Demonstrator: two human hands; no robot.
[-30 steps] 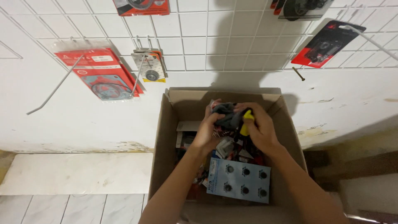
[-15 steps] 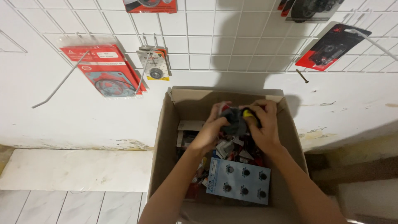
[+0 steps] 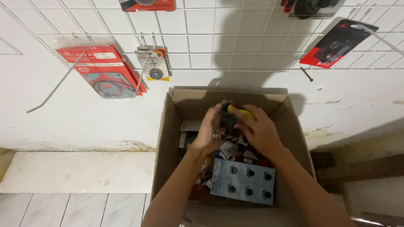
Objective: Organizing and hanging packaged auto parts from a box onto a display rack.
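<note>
Head view: both hands meet over the middle of an open cardboard box (image 3: pixel 168 138) that stands on the floor against a white wall. Between them they hold a small packet (image 3: pixel 227 122), dark with a clear wrap and a yellow strip along its top edge. The left hand (image 3: pixel 209 133) grips it from the left, fingers curled round its near side; the right hand (image 3: pixel 257 130) covers it from the right and above, fingers laid over the yellow strip. So each grip is closed on the same packet, and neither hand is clearly the nearer: the packet sits right between the palms, touching both. Its long axis looks roughly upright, tilted a little toward the wall, though the fingers hide much of its outline.

The packet is held above the box's contents, not resting on them. Below the hands lies a jumble of small packets, and nearer the person a blue card (image 3: pixel 243 182) carrying six round dark parts lies flat on the heap. Above the box a wire grid (image 3: pixel 202 38) on the wall holds hanging goods: a red gasket pack (image 3: pixel 103 69) at left, a small bearing card (image 3: pixel 153 65) beside it, and a red-and-black pack (image 3: pixel 336 42) at right.
</note>
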